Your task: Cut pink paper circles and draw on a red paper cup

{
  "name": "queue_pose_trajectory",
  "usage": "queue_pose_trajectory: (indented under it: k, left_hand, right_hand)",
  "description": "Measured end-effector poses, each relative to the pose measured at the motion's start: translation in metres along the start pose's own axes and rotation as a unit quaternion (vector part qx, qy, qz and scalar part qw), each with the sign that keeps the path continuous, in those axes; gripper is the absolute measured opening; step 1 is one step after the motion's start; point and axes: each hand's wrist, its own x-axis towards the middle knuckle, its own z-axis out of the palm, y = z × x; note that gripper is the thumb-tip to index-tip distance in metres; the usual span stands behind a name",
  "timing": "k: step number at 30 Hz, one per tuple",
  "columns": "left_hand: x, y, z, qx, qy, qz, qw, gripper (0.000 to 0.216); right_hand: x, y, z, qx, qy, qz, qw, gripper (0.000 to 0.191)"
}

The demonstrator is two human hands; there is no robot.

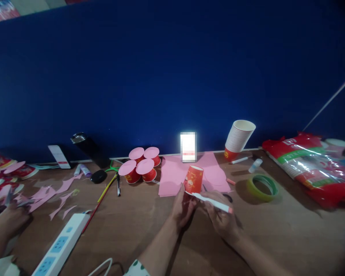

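Note:
A red paper cup (194,179), tilted with its white rim toward me, rests in my left hand (181,209), whose fingers wrap round its lower side. My right hand (220,220) grips a white marker (214,202) with an orange-red end. The marker's tip is at the cup's rim; whether it touches cannot be made out. Behind the cup lie sheets of pink paper (172,174). Left of the paper stand several red cups topped with pink paper discs (145,166). Partly hidden by my right hand is a dark handle-like loop (227,197).
A stack of paper cups (239,136), green tape roll (262,188), small bottle (255,165) and red cup package (307,165) stand right. Leftward are a power strip (60,245), black bottle (89,149), pink scraps (46,195) and another person's hands (8,218). A lit phone (188,147) stands behind.

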Motion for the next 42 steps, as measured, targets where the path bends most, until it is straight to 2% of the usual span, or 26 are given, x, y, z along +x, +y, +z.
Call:
queue_pose_trajectory:
  k: [7, 12, 16, 28, 34, 42]
  left_hand:
    - [-0.0006, 0.0016, 0.0022, 0.014, 0.007, -0.006, 1.0, 0.059]
    - [-0.0002, 0.0013, 0.0016, -0.004, -0.006, -0.022, 1.0, 0.056]
    - [0.0013, 0.0002, -0.0007, -0.012, -0.011, -0.025, 1.0, 0.055]
    - [0.0015, 0.0006, -0.0001, -0.022, -0.006, 0.002, 1.0, 0.052]
    - [0.0006, -0.0009, 0.0014, -0.008, 0.0, 0.019, 1.0, 0.05]
    - [0.0019, -0.0023, -0.0003, -0.018, -0.019, 0.011, 1.0, 0.047]
  right_hand:
    - [0.0051, -0.0029, -0.0031, 0.003, -0.017, -0.031, 0.999, 0.022]
    - [0.0046, -0.002, -0.0039, 0.005, -0.002, -0.019, 1.0, 0.023]
    - [0.0045, -0.0015, -0.0035, -0.002, -0.013, -0.02, 1.0, 0.024]
    - [0.0069, -0.0034, -0.0013, 0.002, -0.005, -0.043, 0.999, 0.023]
    - [0.0066, -0.0038, -0.0005, 0.01, -0.001, -0.024, 1.0, 0.023]
    - [0.0088, -0.0044, -0.0016, -0.004, 0.003, -0.033, 0.999, 0.022]
